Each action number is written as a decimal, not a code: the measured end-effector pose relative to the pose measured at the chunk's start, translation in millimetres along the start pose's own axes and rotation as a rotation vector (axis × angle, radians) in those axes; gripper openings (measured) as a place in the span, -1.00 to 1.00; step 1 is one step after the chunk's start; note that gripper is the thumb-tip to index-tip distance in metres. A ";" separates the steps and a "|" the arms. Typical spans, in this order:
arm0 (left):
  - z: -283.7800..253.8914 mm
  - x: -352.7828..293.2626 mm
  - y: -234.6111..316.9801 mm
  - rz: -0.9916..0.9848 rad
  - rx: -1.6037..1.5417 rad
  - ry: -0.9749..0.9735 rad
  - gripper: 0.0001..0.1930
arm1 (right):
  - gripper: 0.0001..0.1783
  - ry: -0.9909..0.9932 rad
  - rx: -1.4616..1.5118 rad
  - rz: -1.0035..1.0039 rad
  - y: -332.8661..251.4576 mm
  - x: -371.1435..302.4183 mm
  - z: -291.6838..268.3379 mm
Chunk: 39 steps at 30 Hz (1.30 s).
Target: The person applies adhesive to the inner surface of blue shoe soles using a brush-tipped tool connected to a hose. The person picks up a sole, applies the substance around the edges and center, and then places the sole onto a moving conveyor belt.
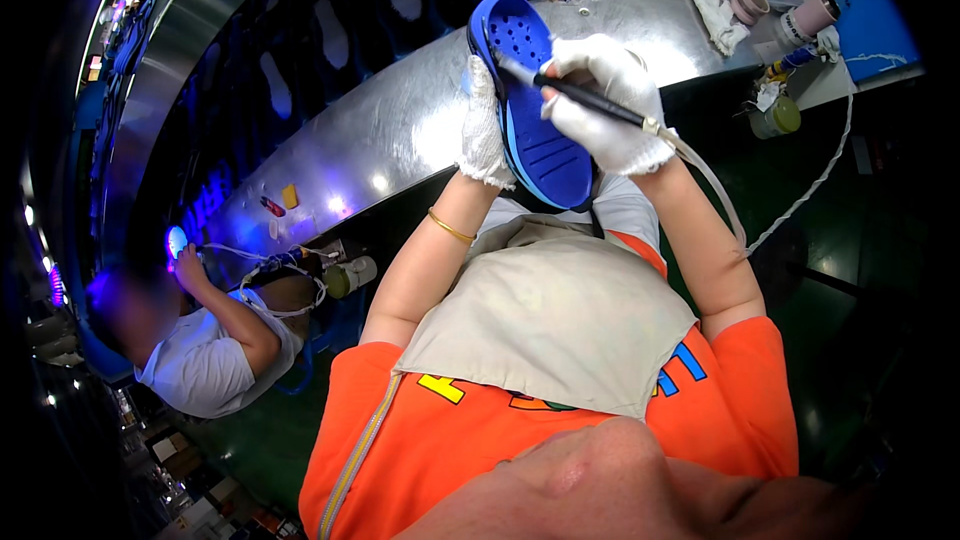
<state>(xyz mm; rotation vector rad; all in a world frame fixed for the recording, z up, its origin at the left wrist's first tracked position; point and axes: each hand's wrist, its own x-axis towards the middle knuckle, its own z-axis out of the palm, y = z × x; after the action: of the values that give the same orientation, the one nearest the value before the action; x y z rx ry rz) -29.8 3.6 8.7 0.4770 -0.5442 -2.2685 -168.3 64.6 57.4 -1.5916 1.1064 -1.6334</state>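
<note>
In the head view, my left hand (484,135) grips the blue clog (540,145) before the metal bench (390,135); my right hand (615,90) clamps the black-handled brush (600,103) (hose (712,180) trailing). A snagged hose could jerk its tip astray.

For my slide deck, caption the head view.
White-gloved left hand holds a blue perforated clog while the gloved right hand holds a black-handled tool over it, beside a metal counter.

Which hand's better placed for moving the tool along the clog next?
Probably your right hand: it holds the black-handled tool, its tip over the blue clog. Your left hand steadies the clog's side.
</note>
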 end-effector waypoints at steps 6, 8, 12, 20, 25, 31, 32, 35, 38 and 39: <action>14.9 -1.3 5.2 0.079 -0.016 0.055 -0.20 | -0.74 0.053 0.207 0.172 -8.7 -6.7 1.8; 10.9 3.7 5.9 0.097 0.033 0.048 -0.19 | -0.73 -0.043 -0.046 0.033 -5.4 -8.9 -0.9; 9.6 5.3 10.2 0.122 0.036 0.109 -0.20 | -0.72 -0.073 0.059 0.142 -14.9 -17.6 4.4; 11.3 11.0 23.2 0.158 0.104 0.050 -0.17 | -0.75 -0.134 -0.027 0.132 -17.3 -25.8 5.7; 7.4 10.6 25.4 0.163 -0.001 -0.013 -0.13 | -0.78 -0.028 -0.039 0.255 -13.4 -19.5 -9.3; 22.8 -11.6 10.3 0.067 -0.247 -0.089 -0.16 | -0.84 0.138 0.239 0.265 -6.5 -15.1 -14.8; 22.1 -11.6 10.0 0.049 -0.218 -0.119 -0.21 | -0.84 0.104 0.248 0.264 -6.9 -17.0 -12.9; 12.4 -2.5 11.8 0.099 -0.029 -0.113 -0.21 | -0.82 -0.032 0.192 0.148 -6.6 -29.1 1.5; 9.9 1.5 18.7 0.110 -0.094 -0.186 -0.14 | -0.84 -0.045 0.242 0.278 -16.8 -32.9 4.9; 15.0 0.8 20.8 0.157 0.025 -0.171 -0.12 | -0.85 0.028 0.344 0.357 -16.0 -30.5 4.3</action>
<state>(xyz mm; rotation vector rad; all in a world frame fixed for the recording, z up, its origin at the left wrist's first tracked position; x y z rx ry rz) -25.6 -6.7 31.8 0.2447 -0.6729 -2.1654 -158.8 98.0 56.2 -1.0859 0.9916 -1.5092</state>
